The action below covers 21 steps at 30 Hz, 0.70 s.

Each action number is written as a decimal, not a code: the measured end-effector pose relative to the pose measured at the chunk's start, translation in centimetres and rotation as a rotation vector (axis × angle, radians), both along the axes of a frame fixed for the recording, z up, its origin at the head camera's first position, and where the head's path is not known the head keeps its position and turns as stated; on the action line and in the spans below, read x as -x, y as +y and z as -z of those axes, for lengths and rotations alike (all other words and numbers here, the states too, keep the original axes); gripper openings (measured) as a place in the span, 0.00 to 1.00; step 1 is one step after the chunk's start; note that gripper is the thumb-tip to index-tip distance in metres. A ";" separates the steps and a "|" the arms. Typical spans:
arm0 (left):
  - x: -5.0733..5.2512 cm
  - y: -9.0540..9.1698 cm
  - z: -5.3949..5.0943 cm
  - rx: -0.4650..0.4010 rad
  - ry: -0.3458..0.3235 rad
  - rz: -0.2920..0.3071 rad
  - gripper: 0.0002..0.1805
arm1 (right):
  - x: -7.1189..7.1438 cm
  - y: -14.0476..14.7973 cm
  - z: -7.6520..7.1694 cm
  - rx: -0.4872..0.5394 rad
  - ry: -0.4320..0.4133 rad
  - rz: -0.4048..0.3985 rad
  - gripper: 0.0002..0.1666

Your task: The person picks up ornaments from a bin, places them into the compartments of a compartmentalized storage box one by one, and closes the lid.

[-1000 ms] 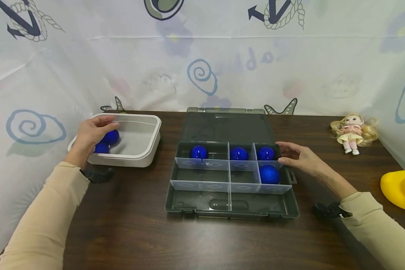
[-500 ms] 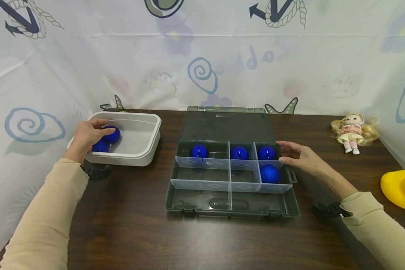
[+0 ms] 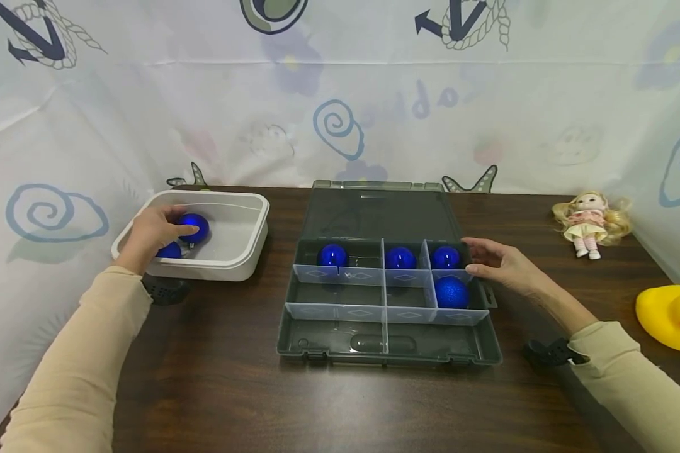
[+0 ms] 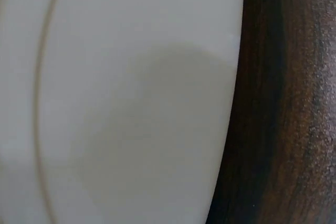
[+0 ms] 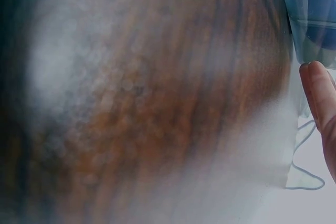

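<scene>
My left hand (image 3: 149, 236) reaches into the white bin (image 3: 218, 270) at the left and pinches a shiny blue bauble (image 3: 197, 226) between thumb and fingers. Its small metal cap points down. A second blue bauble (image 3: 170, 250) lies in the bin below, partly covered by the hand. In the left wrist view only the bin's wall (image 4: 157, 103) and dark wood show. My right hand (image 3: 504, 267) touches the right side of the grey divider box (image 3: 334, 328), its fingers fairly straight in the right wrist view.
Inside the open box, the back row holds shiny blue baubles (image 3: 333, 256), and a glittery blue bauble (image 3: 452, 292) sits in the middle row at right. A doll (image 3: 589, 220) and a yellow rubber duck (image 3: 670, 318) are at the right. A printed curtain (image 3: 385, 126) hangs behind the table.
My left hand has closed on a bauble and shifted it slightly right and up, away from the other one. The right hand has stayed at the box's side.
</scene>
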<state>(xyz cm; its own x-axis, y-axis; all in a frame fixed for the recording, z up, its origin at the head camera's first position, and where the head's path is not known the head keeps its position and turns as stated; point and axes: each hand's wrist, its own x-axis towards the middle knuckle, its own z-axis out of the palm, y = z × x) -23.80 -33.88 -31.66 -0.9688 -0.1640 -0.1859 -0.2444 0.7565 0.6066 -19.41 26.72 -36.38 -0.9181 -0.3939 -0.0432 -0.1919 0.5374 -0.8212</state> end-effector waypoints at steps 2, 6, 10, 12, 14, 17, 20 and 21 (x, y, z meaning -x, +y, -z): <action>-0.2 0.0 -0.1 0.009 0.008 -0.009 0.40 | 0.1 0.0 0.0 -0.004 0.005 -0.002 0.34; -0.5 0.4 -0.8 -0.001 0.068 -0.021 0.40 | 0.2 0.0 -0.1 -0.013 0.014 0.000 0.34; -0.7 2.2 -2.2 -0.036 0.178 0.005 0.40 | 0.2 0.0 -0.3 -0.009 0.009 0.011 0.34; -0.9 3.8 -3.2 -0.082 0.210 0.038 0.40 | 0.2 0.0 -0.3 -0.005 0.001 0.017 0.34; -1.1 5.7 -4.1 -0.146 0.228 0.081 0.38 | 0.1 0.0 -0.3 0.000 -0.007 0.018 0.34; -1.5 9.0 -5.2 -0.248 0.233 0.157 0.35 | 0.0 0.0 -0.1 0.005 -0.017 0.021 0.34; -1.7 12.5 -5.7 -0.323 0.237 0.235 0.31 | 0.0 0.0 0.0 0.006 -0.017 0.019 0.34; -1.8 13.7 -5.8 -0.351 0.233 0.266 0.30 | 0.0 0.0 0.0 0.004 -0.015 0.019 0.34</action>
